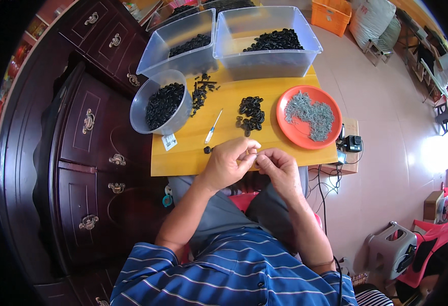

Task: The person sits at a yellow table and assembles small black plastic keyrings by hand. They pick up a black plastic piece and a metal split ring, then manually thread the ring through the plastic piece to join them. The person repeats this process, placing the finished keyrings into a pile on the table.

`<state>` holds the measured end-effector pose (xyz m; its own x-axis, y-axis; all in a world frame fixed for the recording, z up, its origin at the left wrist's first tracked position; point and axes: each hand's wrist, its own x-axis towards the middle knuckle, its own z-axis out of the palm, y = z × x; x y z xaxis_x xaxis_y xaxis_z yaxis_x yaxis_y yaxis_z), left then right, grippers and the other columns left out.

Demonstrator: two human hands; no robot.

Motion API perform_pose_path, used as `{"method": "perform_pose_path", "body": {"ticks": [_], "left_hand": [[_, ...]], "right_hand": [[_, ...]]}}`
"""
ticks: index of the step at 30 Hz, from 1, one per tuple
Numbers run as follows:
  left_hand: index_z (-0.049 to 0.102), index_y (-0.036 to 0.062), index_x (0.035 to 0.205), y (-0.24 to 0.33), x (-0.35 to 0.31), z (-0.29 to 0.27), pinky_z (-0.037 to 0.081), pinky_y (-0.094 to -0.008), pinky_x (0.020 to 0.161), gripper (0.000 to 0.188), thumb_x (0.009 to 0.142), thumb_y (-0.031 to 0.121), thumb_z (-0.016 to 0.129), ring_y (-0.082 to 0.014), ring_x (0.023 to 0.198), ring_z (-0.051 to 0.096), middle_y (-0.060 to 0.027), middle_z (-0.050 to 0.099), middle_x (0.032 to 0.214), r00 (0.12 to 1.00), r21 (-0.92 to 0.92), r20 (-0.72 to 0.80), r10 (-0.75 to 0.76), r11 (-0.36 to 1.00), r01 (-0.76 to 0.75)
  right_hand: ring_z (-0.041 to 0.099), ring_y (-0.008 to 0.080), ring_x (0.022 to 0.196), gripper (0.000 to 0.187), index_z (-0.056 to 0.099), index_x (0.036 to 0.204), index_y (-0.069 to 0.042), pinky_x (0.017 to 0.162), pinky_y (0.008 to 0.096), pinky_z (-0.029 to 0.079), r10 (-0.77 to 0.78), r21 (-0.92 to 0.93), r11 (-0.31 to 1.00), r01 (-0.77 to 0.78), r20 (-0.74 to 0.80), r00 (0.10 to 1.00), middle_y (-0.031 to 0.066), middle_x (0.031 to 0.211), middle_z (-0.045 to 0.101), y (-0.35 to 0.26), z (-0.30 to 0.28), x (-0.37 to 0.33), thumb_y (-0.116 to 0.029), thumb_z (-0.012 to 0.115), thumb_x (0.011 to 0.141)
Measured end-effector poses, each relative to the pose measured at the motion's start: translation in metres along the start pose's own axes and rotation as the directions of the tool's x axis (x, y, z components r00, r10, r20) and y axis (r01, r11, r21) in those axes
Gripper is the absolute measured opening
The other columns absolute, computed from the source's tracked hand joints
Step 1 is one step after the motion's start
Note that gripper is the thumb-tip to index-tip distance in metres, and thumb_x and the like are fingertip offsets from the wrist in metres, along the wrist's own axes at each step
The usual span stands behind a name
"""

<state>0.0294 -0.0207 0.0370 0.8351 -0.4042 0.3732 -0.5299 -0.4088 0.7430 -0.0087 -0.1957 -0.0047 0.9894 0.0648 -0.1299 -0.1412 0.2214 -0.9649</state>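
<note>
Over the front edge of the yellow table, my left hand (230,162) and my right hand (281,171) meet, thumbs and forefingers pinched together. Whatever sits between the fingertips is too small to make out. Just left of my left hand lies a small black piece (207,150). Beyond it rests a thin screwdriver (213,126) with a light handle. A loose pile of black ring-like parts (251,113) is spread past my hands. To the right, an orange-red plate (310,144) holds a heap of thin grey metal pieces (315,115).
A clear round tub (187,104) of black parts stands at the table's left, beside scattered black pieces (201,92). Two clear plastic bins (264,65) with black parts line the back. Dark wooden drawers (88,122) flank the left. A small black device (353,144) with cables is at right.
</note>
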Motion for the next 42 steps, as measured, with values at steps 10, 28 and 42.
{"method": "perform_pose_path", "body": {"ticks": [10,28,42], "left_hand": [[0.066,0.0063,0.111,0.014,-0.002,-0.013,0.056,-0.0398,0.068,0.031,0.082,-0.003,0.075,-0.0312,0.078,0.07,-0.0118,0.071,0.093,0.956,0.247,0.117,0.269,0.924,-0.29],[0.057,0.0016,0.126,-0.01,-0.025,-0.003,0.049,-0.0211,0.066,0.028,0.099,0.006,0.063,-0.0041,0.072,0.056,0.0004,0.063,0.089,0.954,-0.499,0.13,-0.271,0.813,0.299],[0.066,0.0026,0.107,-0.006,-0.028,0.0,0.053,-0.0244,0.066,0.013,0.094,0.0,0.065,-0.0076,0.073,0.064,-0.0027,0.066,0.089,0.975,-0.293,0.065,-0.214,0.93,0.223]], "right_hand": [[0.058,0.0056,0.072,0.022,0.071,0.1,-0.002,0.065,0.023,0.049,0.117,-0.001,0.993,-0.118,0.135,0.984,-0.0002,0.082,0.067,-0.002,-0.006,-0.001,-0.024,0.069,0.101],[0.053,0.0019,0.056,0.013,0.069,0.09,-0.002,0.05,0.0226,0.044,-0.09,-0.158,0.984,0.088,-0.007,0.996,-0.0045,0.066,0.062,0.004,0.008,-0.006,-0.013,0.07,0.096],[0.055,0.003,0.056,0.016,0.069,0.093,-0.001,0.049,0.0229,0.045,-0.087,-0.095,0.992,0.083,-0.039,0.995,-0.0027,0.066,0.063,0.005,0.008,-0.004,-0.016,0.068,0.098]]}}
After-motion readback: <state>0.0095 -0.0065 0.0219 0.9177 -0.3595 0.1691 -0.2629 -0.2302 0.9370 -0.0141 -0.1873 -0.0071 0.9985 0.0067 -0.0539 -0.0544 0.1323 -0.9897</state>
